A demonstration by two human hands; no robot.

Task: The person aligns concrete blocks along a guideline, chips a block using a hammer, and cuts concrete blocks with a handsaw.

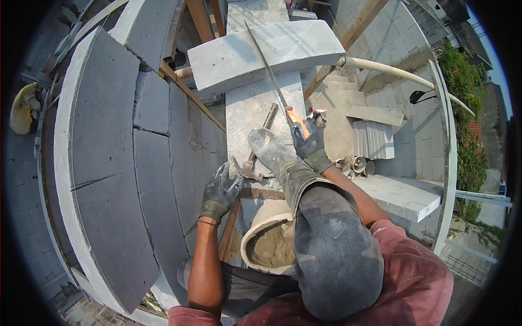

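Note:
My right hand (308,140), in a dark glove, is closed around the orange handle of a handsaw (267,66). The long blade points away from me and crosses over a pale lightweight block (312,42). That block lies crosswise on a whitish, mortar-stained plank (239,117). My left hand (223,187), also gloved, holds nothing; its fingers are apart beside the block wall. Just right of it, a claw hammer (270,116) lies on the plank, partly behind my rubber boot (277,155). The boot rests on the plank between my hands.
A bucket (267,211) of wet mortar stands below the plank, by my leg. The block wall (103,114) rises close on the left. A pale pipe (386,67) and wooden props (359,27) are on the right. Stacked slabs (372,140) and a block ledge (405,195) lie beyond.

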